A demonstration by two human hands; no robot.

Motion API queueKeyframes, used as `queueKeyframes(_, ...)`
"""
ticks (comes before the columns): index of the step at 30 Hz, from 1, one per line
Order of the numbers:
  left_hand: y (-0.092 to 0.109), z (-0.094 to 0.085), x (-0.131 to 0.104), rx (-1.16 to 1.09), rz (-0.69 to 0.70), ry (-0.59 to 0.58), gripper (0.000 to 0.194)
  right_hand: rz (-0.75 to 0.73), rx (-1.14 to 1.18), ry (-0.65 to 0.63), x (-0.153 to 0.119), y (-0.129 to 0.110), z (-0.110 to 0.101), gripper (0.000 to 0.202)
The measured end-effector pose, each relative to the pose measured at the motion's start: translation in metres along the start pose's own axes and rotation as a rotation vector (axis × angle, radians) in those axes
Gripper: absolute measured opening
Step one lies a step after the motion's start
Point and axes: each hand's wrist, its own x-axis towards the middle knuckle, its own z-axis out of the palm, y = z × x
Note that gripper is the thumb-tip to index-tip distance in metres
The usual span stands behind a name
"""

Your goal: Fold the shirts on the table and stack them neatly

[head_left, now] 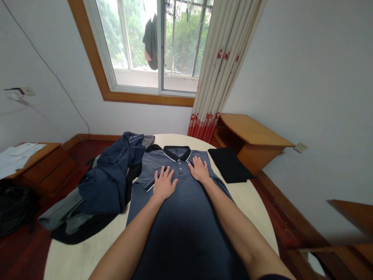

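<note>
So we've got the grey polo shirt (180,217) spread face up on the round pale table (250,202), collar at the far end and hem coming back toward us, so its long axis runs straight away from the body. Both our hands sit flat on its chest, right below the black collar (176,151). Left hand (163,183) is just left of the button placket (180,166), fingers spread and palm down, gripping nothing. Right hand (199,170) is just right of the placket, also flat and open, a bit farther up toward the collar than the left. Neither hand is really nearer the shirt, both are already touching it, one on each side of the centre line.

Fabric looks like a soft matte knit, lighter grey up top and darker toward the hem, with thin white piping on the collar edge and the sleeve cuff. It lies mostly smooth.

Left of the polo there's a rumpled heap of dark blue and grey clothes (107,186), touching its sleeve. Right of the collar sits a neatly folded black garment (230,165), close but apart.
</note>
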Motion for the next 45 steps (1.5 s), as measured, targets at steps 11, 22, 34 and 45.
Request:
queueKeyframes(11,-0.011,-0.004,0.003,-0.07,0.045,-0.035,0.056,0.09,-0.023,0.063,-0.099,0.047,-0.009,0.063)
queueKeyframes(22,-0.086,-0.056,0.053,0.069,0.028,-0.101,0.044,-0.047,0.207,0.298,-0.124,0.089,-0.003,0.048)
queueKeyframes(34,-0.123,-0.074,0.133,0.218,0.146,-0.306,0.02,-0.044,0.249,0.294,-0.119,0.101,0.007,0.05)
queueKeyframes(45,-0.116,-0.068,0.117,0.252,0.014,-0.113,0.053,-0.007,0.269,0.321,-0.12,0.1,0.004,0.053)
